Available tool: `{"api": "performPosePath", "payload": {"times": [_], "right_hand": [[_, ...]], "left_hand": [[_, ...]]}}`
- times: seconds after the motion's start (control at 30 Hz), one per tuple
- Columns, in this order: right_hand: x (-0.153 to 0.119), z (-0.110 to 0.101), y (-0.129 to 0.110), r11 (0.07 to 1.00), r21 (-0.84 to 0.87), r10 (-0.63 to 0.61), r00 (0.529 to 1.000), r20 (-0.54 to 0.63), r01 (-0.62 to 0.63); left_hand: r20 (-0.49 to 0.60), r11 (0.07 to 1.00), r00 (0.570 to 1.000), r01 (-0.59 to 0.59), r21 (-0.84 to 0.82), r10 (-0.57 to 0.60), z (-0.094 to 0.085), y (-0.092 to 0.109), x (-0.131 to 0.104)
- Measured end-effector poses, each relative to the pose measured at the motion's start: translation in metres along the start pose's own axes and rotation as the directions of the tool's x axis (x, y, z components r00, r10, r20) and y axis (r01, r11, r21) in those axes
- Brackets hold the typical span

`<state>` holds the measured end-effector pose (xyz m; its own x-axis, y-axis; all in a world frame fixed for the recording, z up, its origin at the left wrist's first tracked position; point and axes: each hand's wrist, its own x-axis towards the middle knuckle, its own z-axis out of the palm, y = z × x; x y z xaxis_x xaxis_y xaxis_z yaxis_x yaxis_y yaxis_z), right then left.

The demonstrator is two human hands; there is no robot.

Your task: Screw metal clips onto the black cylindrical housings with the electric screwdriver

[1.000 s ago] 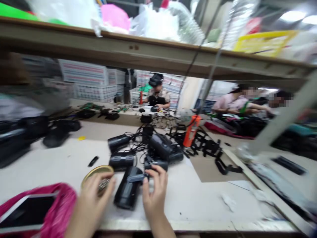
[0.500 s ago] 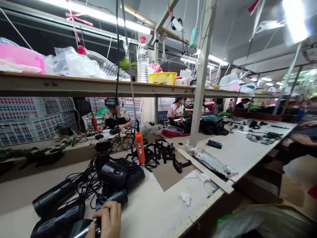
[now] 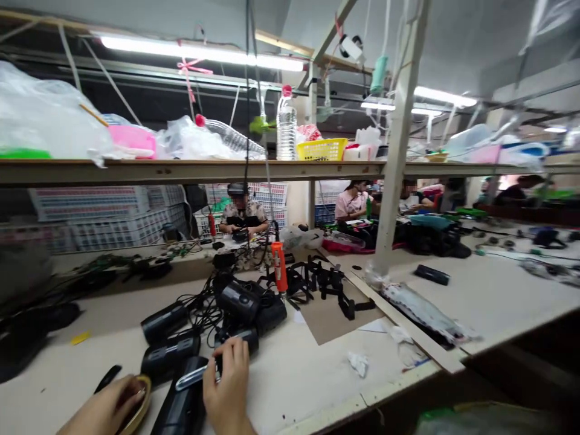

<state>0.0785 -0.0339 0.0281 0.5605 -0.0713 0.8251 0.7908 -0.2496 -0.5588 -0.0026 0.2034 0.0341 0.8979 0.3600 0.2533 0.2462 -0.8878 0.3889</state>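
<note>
My left hand (image 3: 111, 405) is at the bottom left, its fingers closed on a round yellowish ring-shaped thing (image 3: 140, 411), possibly a roll of tape. My right hand (image 3: 229, 383) is bent over a black cylindrical device (image 3: 183, 402), thumb and fingers pinched around a dark piece beside a shiny, pale, elongated part (image 3: 190, 377). Further black cylinders (image 3: 165, 320) with tangled black cables lie just beyond my hands. Above the pile hangs an orange electric screwdriver (image 3: 278, 266).
Black brackets (image 3: 326, 278) lie on brown cardboard (image 3: 317, 317). Crumpled white tissue (image 3: 359, 364) sits near the table edge. An upright post (image 3: 399, 145) and overhead shelf (image 3: 181, 172) stand ahead. People sit across the bench.
The view has swung left, so the scene sits further right. My left hand has come into view with the ring-shaped thing. More of my right hand and the nearest cylinder shows.
</note>
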Motion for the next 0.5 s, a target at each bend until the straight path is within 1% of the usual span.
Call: {"api": "performPosePath", "payload": {"times": [0.07,0.13,0.2,0.3,0.4,0.5], "right_hand": [[0.001,-0.002,0.000,1.000,0.005,-0.007,1.000,0.024,0.007],[0.000,-0.002,0.002,1.000,0.027,-0.004,0.999,0.050,0.002],[-0.001,-0.002,0.004,0.999,0.047,-0.006,0.998,0.070,0.002],[-0.002,-0.003,0.007,0.997,0.074,-0.015,0.997,0.074,0.010],[-0.001,-0.004,0.007,0.996,0.087,-0.017,0.998,0.056,0.012],[0.000,-0.005,0.008,0.996,0.091,-0.021,0.999,0.041,0.018]], "left_hand": [[0.084,0.996,0.996,0.039,-0.076,-0.032,-0.010,0.001,-0.006],[0.086,0.992,0.995,0.064,-0.107,-0.055,-0.019,0.008,-0.013],[0.072,0.993,0.996,0.060,-0.103,-0.053,-0.024,0.017,-0.018],[0.062,0.995,0.996,0.064,-0.081,-0.059,-0.025,0.024,-0.020],[0.044,0.994,0.995,0.090,-0.068,-0.087,-0.024,0.022,-0.015],[0.028,0.991,0.995,0.101,-0.093,-0.098,-0.022,0.020,-0.011]]}}
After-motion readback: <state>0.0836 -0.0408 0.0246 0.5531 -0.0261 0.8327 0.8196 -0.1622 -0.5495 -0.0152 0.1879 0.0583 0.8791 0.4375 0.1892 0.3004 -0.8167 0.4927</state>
